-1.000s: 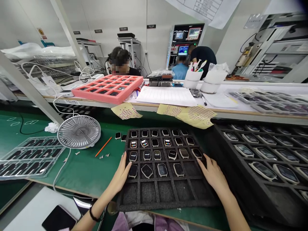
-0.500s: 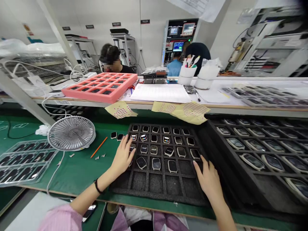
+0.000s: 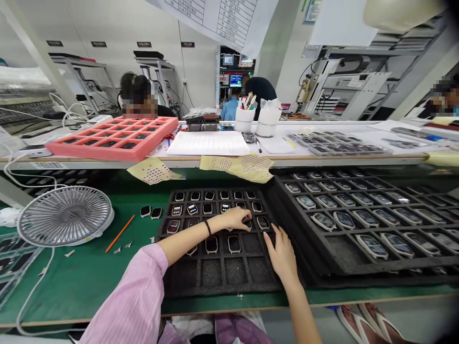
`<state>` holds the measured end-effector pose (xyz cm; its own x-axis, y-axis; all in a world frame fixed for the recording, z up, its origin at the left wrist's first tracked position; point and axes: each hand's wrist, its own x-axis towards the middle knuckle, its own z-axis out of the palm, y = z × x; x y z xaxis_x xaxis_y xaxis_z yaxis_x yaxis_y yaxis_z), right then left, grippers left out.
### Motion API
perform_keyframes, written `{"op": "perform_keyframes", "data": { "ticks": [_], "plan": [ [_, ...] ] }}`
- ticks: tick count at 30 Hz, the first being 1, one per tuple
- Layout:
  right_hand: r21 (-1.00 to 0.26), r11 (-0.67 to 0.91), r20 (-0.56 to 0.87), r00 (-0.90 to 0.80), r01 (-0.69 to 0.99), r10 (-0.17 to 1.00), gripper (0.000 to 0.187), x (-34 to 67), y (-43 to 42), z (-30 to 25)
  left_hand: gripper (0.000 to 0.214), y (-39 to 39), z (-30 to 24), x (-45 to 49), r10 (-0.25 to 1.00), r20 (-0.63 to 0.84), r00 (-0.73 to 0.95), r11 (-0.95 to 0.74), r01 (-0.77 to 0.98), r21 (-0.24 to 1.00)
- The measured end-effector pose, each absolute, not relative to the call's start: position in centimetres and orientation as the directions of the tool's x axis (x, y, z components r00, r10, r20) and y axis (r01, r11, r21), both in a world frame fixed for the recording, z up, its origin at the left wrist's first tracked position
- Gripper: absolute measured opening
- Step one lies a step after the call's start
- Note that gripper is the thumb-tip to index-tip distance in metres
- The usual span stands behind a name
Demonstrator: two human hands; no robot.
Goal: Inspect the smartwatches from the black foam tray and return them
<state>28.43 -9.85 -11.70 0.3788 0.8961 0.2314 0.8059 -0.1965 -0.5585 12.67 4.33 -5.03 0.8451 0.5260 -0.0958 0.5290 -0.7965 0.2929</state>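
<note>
Over at the bench, left hand [image 3: 233,219] stretched across the black foam tray [image 3: 215,272], pink sleeve [image 3: 132,301] and black wristband [image 3: 207,227] in full view; fingers [image 3: 246,224] curled down over the smartwatch cases [image 3: 234,244] in the third row, towards the tray's right side, and no telling from here whether they are closed on one; right hand [image 3: 281,253] low on that same side of the tray, fingers [image 3: 278,232] spread and open, nothing in them, tips just beside a case; most cells in the far rows filled, a few cases with lit colourful screens, the nearest row bare foam; two loose watch cases [image 3: 150,212] on the green mat [image 3: 89,282] just left of the tray; beyond them a white desk fan [image 3: 65,216] and an orange pencil [image 3: 120,233]; to the right, touching the first tray, a bigger foam tray [image 3: 340,267] packed with film-covered watches; up on the shelf, a salmon-pink tray [image 3: 71,150], ruled paper [image 3: 208,143], yellow dotted sheets [image 3: 236,167] hanging over the edge and white pen cups [image 3: 244,119]; behind all that, a seated co-worker [image 3: 139,95] on the far side of the shelf, hands out of sight.
</note>
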Motion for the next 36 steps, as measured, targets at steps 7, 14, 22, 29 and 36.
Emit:
{"op": "perform_keyframes", "data": {
  "ticks": [7, 14, 22, 29, 36],
  "plan": [
    [-0.557, -0.170, 0.252, 0.360, 0.813, 0.898, 0.067, 28.5, -10.1, -12.0, 0.038, 4.2, -4.2, 13.2, 0.578, -0.159, 0.800, -0.749, 0.598, 0.286],
    [-0.532, -0.172, 0.254, 0.350, 0.829, 0.902, 0.066, 28.5, -10.1, -12.2, 0.041, 2.7, -4.4, 13.5, 0.653, -0.049, 0.756, -0.724, 0.642, 0.254],
    [-0.596, -0.165, 0.244, 0.373, 0.786, 0.895, 0.067, 28.5, -10.0, -11.9, 0.043, 2.9, -3.9, 17.9, 0.606, 0.025, 0.795, -0.764, 0.573, 0.297],
    [-0.685, -0.118, 0.261, 0.393, 0.719, 0.882, 0.064, 28.4, -9.9, -11.9, 0.043, 2.5, -4.6, 20.7, 0.560, -0.077, 0.825, -0.785, 0.558, 0.270],
    [-0.924, 0.110, 0.291, 0.485, 0.367, 0.825, 0.049, 29.3, -10.1, -10.4, 0.050, 1.6, -2.9, 17.6, 0.551, 0.024, 0.834, -0.779, 0.504, 0.372]
  ]
}}
